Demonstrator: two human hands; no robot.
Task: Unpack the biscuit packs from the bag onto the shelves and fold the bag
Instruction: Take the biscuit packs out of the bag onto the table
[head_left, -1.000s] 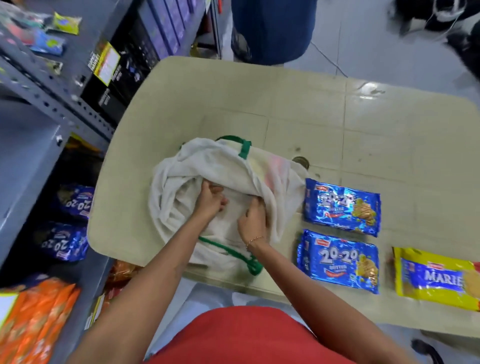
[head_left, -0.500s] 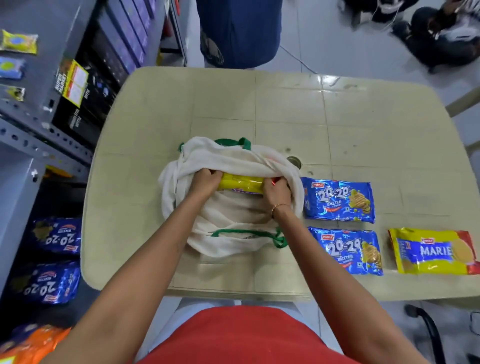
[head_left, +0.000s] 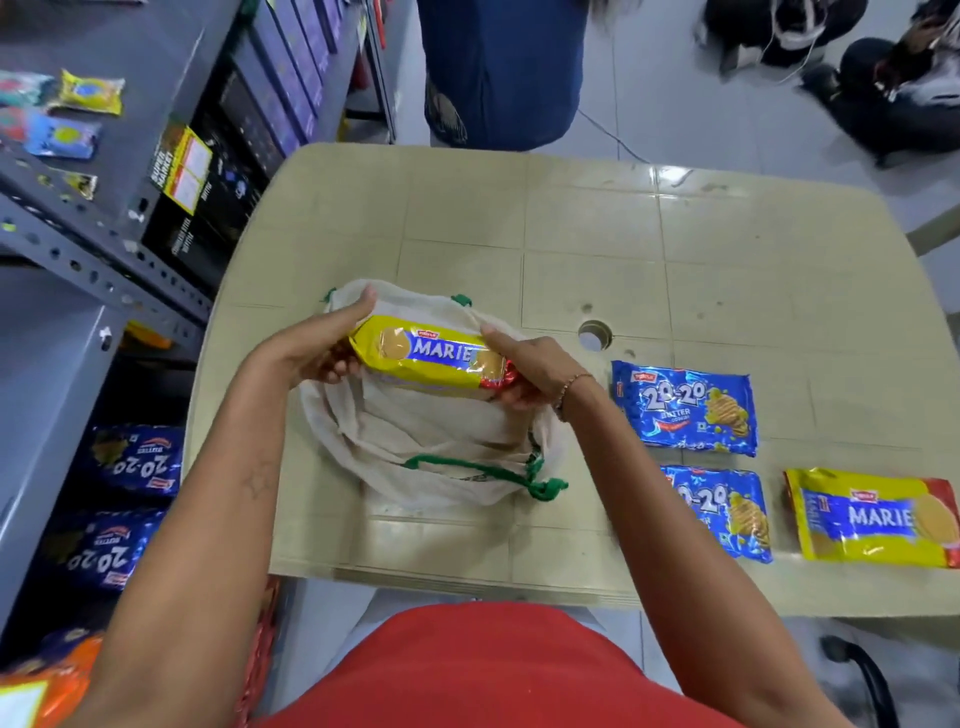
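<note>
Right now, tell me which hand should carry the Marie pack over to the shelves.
Probably left. Both hands hold the Marie pack above the bag, but the shelves stand on the left hand's side; the right hand would have to cross over.

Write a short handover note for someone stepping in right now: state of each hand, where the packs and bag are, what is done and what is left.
Left hand and right hand each grip one end of a yellow Marie pack, held above the bag.
The bag lies open on the table.
On the table to its right: two blue 20-20 packs and another Marie pack.
Done: four packs out of the bag.
Left: check the bag for more, move the packs to the shelves, fold the bag.
</note>
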